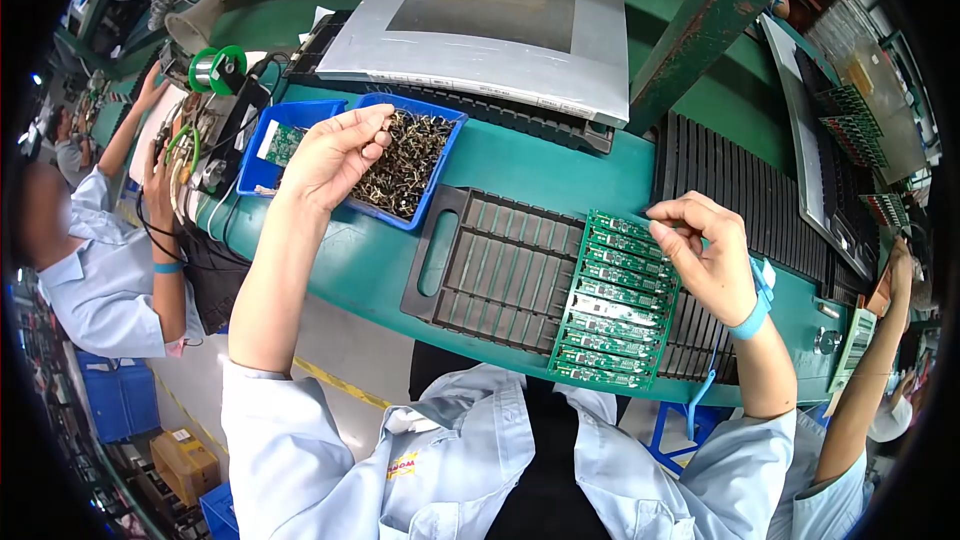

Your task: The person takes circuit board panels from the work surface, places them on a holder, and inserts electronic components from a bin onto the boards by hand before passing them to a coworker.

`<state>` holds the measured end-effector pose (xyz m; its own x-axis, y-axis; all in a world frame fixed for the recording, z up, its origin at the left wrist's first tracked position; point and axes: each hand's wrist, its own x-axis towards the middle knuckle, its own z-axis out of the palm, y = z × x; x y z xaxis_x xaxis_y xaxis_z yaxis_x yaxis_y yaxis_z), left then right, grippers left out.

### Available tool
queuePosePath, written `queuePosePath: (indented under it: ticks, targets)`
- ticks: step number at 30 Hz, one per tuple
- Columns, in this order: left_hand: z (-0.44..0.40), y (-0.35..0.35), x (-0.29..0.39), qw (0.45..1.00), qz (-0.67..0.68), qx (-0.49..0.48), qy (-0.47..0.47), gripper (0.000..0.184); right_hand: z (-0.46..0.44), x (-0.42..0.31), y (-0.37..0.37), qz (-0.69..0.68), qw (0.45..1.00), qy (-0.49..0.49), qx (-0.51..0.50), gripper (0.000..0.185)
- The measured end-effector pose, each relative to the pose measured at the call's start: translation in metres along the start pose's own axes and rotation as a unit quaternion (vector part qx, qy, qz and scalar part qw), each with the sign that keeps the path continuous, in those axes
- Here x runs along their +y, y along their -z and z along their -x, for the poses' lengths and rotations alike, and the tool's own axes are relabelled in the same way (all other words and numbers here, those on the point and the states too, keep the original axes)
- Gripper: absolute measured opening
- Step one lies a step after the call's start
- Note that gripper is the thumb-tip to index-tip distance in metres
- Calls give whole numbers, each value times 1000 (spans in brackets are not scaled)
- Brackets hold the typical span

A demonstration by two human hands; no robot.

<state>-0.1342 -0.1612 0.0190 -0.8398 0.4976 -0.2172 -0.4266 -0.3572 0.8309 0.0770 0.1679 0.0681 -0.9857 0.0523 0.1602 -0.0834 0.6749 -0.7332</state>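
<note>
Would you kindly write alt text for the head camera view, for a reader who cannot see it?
A person's right hand is at the upper right corner of a green circuit-board panel lying on a black slotted tray. Their left hand, fingers pinched, is over a blue bin of small parts.

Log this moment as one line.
Left hand: pinched over blue bin of small parts | right hand: at green circuit boards | boards: on black tray
</note>
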Motion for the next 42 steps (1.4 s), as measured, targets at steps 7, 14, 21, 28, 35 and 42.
queuePosePath:
  ticks: [7, 14, 21, 28, 35, 42]
  targets:
    - [18, -73, -31, 990, 112, -77, 41, 18, -29, -14, -37, 101, 949, 279, 107, 18]
    - [23, -132, -89, 960, 169, -155, 160, 20, -25, 2, -40, 261, 864, 416, 111, 23]
    - [15, -146, -108, 975, 99, -71, 186, 22, -2, 32, -16, 91, 962, 245, 75, 13]
    - [10, -135, -112, 969, 145, -68, 188, 24, 6, 53, -13, 46, 999, 15, -8, 8]
    - [11, -140, -111, 968, 153, -60, 189, 23, 2, 51, -18, 72, 997, 38, 3, 6]
    - [14, -144, -108, 974, 110, -42, 193, 19, 4, 53, -22, 108, 993, 50, 4, 6]
